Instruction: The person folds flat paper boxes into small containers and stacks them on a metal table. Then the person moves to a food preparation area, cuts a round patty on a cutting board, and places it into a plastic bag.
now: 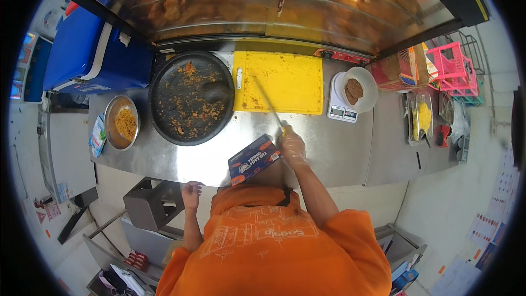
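Before the yellow cutting board (296, 82), a knife (268, 98) was seemingly being wielded, clasped by the right hand (292, 147); steady guidance seemed needed; the left hand (191, 193) was half-curled, seemingly empty.

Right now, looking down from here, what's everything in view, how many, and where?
Counter: one, silver, across the middle
Cutting board: one, yellow, counter's back
Platter: one, black, left of the board
Scraper: one, black, in the platter
Steel bowl: one, silver, left of the platter
Cooler: one, blue, far left
Scale: one, white, right of the board
Patties: count unclear, brown, in a bowl on the scale
Basket: one, pink, far right
Printed box: one, dark blue and orange, counter's front
Knife: one, yellow-handled, partly over the board
Shirt: one, orange, bottom
Left hand: one, bare-looking, near the counter's front edge
Right hand: one, clear-gloved, holding the knife
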The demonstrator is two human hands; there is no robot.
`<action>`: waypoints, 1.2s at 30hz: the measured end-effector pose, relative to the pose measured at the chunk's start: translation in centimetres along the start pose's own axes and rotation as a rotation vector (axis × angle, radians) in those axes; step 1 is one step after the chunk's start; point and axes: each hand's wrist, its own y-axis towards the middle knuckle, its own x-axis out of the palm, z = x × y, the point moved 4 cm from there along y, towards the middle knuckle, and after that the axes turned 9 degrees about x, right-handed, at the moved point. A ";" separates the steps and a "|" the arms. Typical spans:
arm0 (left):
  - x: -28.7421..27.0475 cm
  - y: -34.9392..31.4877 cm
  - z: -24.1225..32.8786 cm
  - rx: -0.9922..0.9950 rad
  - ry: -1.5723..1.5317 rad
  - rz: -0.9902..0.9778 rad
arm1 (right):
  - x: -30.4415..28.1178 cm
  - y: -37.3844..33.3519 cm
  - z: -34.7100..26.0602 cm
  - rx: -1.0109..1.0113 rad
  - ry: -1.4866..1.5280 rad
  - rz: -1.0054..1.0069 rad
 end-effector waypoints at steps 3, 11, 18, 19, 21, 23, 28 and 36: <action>-0.5 0.0 -0.1 0.024 0.030 -0.006 | -0.3 0.7 -0.1 -0.043 -0.056 -0.011; -0.1 -0.7 -0.5 -0.129 -0.071 0.120 | -1.6 4.9 -0.4 0.038 -0.154 0.012; -0.6 2.4 5.5 0.152 0.315 0.193 | -5.2 3.3 0.0 0.029 -0.130 -0.083; -0.1 3.4 7.6 0.203 0.274 0.172 | -6.0 3.5 1.3 0.067 -0.136 -0.094; 2.1 6.2 12.1 0.293 0.193 0.124 | -6.7 3.0 4.2 0.047 -0.152 -0.073; 7.1 8.8 19.0 0.361 0.204 -0.029 | -7.2 2.9 6.6 -0.073 -0.175 0.015; 22.7 13.0 35.7 0.741 0.221 -0.311 | -7.5 0.4 11.4 -0.039 -0.021 0.208; 52.6 10.6 45.1 1.246 0.515 -0.916 | -8.2 -7.9 16.8 0.100 0.112 0.391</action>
